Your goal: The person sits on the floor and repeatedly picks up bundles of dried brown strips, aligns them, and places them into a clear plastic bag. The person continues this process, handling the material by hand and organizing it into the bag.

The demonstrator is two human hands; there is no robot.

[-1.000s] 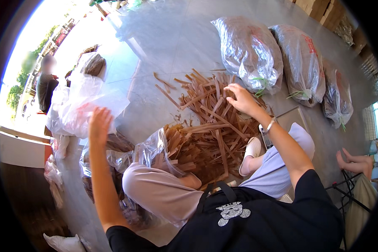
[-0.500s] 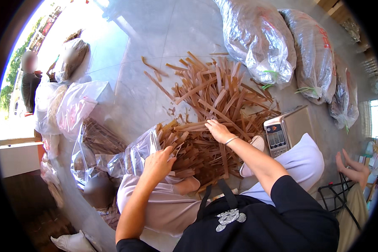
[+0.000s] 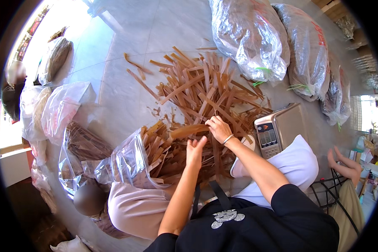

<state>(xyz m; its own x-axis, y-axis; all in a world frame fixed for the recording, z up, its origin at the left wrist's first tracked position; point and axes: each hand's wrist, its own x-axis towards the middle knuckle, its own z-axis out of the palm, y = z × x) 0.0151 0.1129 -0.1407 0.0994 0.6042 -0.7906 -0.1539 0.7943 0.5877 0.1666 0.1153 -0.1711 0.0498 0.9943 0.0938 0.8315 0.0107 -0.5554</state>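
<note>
A loose pile of flat, dried-looking brown strips (image 3: 206,84) lies in front of me; their kind I cannot tell. My right hand (image 3: 218,128) is closed, pinching the end of one broad brown strip (image 3: 188,131) that reaches leftward over the pile. Just below and left of it, my left hand (image 3: 195,152) is raised with thumb and fingers apart, touching no strip that I can make out. A clear plastic bag (image 3: 132,157) lies on its side at the left, its mouth facing the pile and brown strips inside it.
A digital scale (image 3: 277,130) stands by my right knee. Full, tied plastic bags (image 3: 250,40) lie at the far right. More plastic bags (image 3: 65,107) are at the left, near a person (image 3: 14,92). Another person's bare feet (image 3: 342,161) show beside a black metal frame (image 3: 332,193).
My left hand has moved right, from the bag's mouth to beside my right hand. One broad strip now shows lifted from the pile in my right hand. The view has shifted slightly.
</note>
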